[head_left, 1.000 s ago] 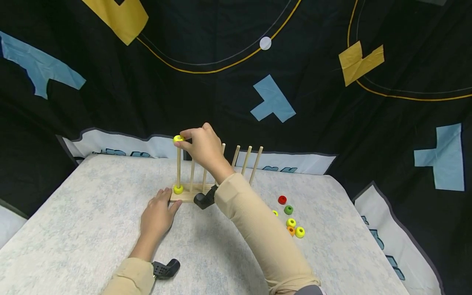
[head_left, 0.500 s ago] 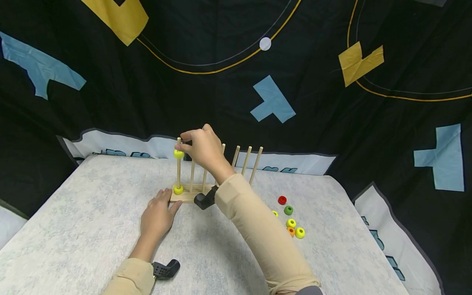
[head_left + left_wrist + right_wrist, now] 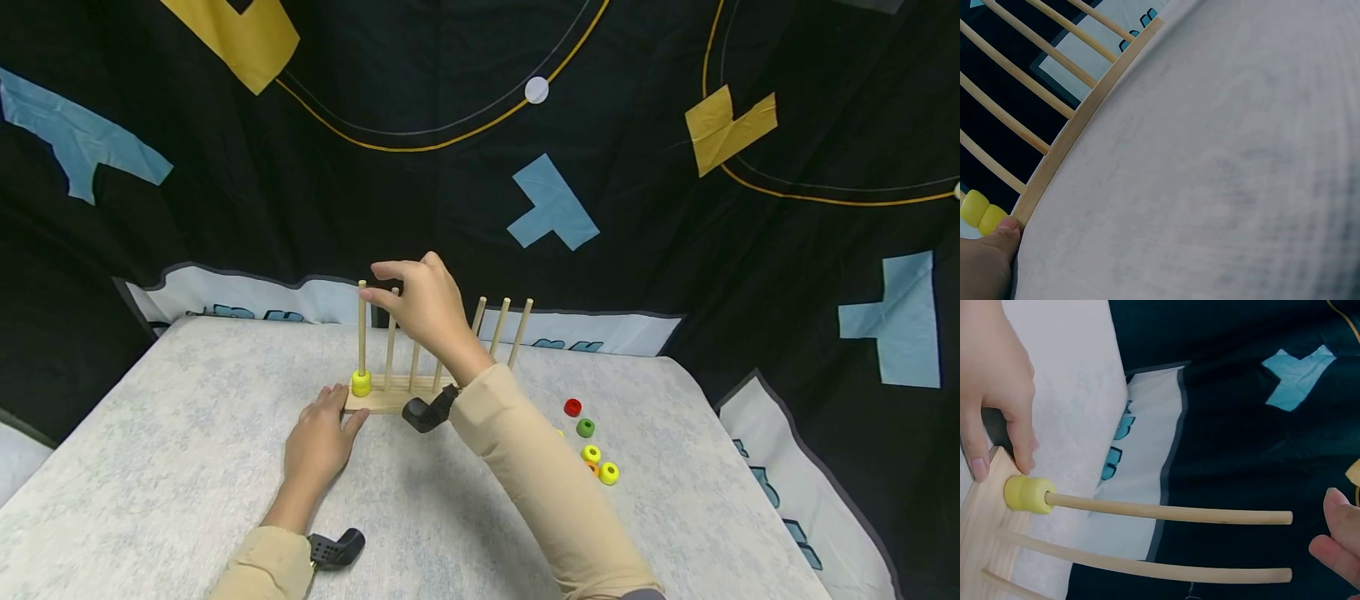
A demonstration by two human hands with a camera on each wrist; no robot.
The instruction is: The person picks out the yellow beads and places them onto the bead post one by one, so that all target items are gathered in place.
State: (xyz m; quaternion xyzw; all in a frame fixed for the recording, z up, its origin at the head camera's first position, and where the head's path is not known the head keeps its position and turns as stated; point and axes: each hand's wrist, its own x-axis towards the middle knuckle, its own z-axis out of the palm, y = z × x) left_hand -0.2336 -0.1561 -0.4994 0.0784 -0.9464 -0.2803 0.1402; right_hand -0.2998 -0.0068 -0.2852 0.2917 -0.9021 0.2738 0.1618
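In the head view a wooden peg rack (image 3: 386,402) stands on the table with several upright pegs. Two yellow beads (image 3: 362,383) sit stacked at the foot of its leftmost peg, touching each other in the right wrist view. My left hand (image 3: 318,442) holds the base's left end, thumb at the front and fingers along the side. My right hand (image 3: 427,304) is raised beside the top of the leftmost peg (image 3: 1229,516). Its thumb and index finger are parted with nothing between them; the other fingers are largely hidden.
Right of the rack lie loose beads: a red bead (image 3: 573,407), a green bead (image 3: 586,427), yellow beads (image 3: 609,473) and a partly covered orange bead (image 3: 593,468). A black curtain (image 3: 450,208) hangs behind the table (image 3: 187,450).
My right hand let go of a yellow bead, which slid down the leftmost peg onto the lower one. The hand then shifted slightly right. My left hand stayed put.
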